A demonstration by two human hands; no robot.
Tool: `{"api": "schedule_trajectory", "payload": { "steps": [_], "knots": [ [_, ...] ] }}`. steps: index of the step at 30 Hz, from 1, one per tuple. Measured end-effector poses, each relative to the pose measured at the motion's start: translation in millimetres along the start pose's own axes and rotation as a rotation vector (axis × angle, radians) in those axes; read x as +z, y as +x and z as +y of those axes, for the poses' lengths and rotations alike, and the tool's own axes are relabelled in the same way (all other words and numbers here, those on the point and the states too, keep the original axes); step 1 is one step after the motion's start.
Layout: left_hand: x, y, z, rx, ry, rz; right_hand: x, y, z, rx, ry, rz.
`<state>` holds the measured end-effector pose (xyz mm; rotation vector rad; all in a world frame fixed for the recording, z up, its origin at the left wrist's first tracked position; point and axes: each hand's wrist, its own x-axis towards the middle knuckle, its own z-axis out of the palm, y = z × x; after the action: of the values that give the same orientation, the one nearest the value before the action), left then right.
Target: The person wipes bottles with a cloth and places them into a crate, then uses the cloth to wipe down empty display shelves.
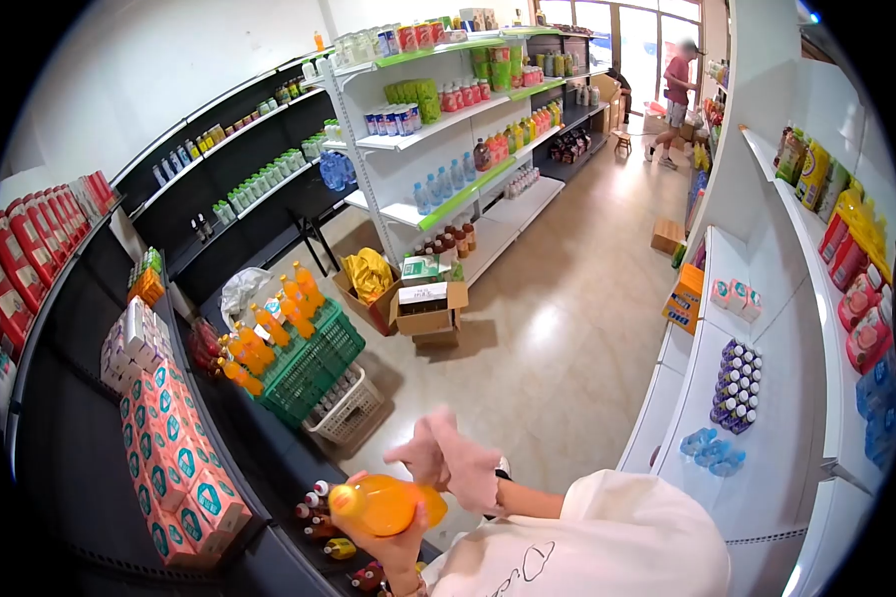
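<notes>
Hands with orange bottle and pink cloth, green crate of bottles beyond.

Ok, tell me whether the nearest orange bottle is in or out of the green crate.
Out: the left hand grips the orange bottle clear of the green crate, with floor showing between them.

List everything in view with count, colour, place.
held bottle: one, orange, bottom centre
pink cloth or glove: one, pink, bottom centre
white basket: one, white, on the floor
green crate: one, green, atop the basket
crate bottles: several, orange, in the crate
cardboard boxes: several, brown, beyond the crate
pink packs: many, pink and teal, left
red packs: many, red, far left
small bottles: cluster, purple and white, right
middle shelves: several, white, upper middle
person: one, red top, upper right
left hand: one, bare, around the held bottle
right hand: one, covered in pink, bottom centre
</notes>
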<state>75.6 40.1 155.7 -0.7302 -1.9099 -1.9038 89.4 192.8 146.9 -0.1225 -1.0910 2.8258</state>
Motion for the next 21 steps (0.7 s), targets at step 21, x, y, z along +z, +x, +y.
{"api": "schedule_trajectory", "payload": {
  "steps": [21],
  "knots": [
    [2.5, 29.3, 3.0, -0.041, 0.822, -0.601, -14.1, 11.7, 37.1, 0.206, 0.367, 0.26]
  ]
}}
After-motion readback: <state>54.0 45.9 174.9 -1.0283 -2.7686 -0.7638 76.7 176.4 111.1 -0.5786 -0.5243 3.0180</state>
